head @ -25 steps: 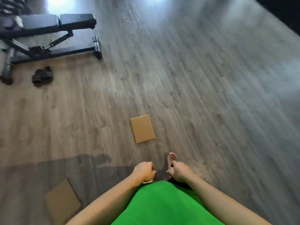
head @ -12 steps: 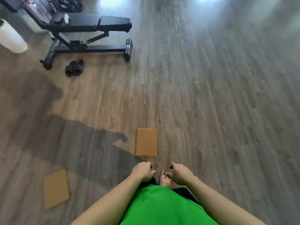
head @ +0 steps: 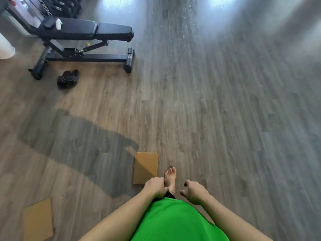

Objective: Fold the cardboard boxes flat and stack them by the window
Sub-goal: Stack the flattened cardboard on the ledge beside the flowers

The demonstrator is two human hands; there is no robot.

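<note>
Cardboard count: two flattened pieces on the wood floor point(head: 225, 119), none in the hands. Nearer flattened box point(head: 145, 168) lies just ahead of the person's bare foot point(head: 170, 178), partly in the cast shadow, with its near corner next to the left hand point(head: 155, 186). Second flattened box point(head: 37, 219) lies well apart, off to the lower left. Both look already folded flat, so my read is that the folding part is done for these two and what remains is picking them up and stacking them. No window is directly in view, only two bright glare patches on the floor at the top edge, which suggests light coming from that side. Left hand is curled loosely with knuckles up and holds nothing; right hand point(head: 196, 192) is also empty, fingers loosely bent and thumb out. Both sit low in front of the green shirt point(head: 173, 221), probably because the person is mid-stride looking down rather than reaching. One foot is visible; the other is hidden. Other items: one black weight bench point(head: 83, 30) at upper left, one pair of black sandals point(head: 67, 79) beside its base, and one white object point(head: 5, 47) cut off at the left edge, can't tell what.
</note>
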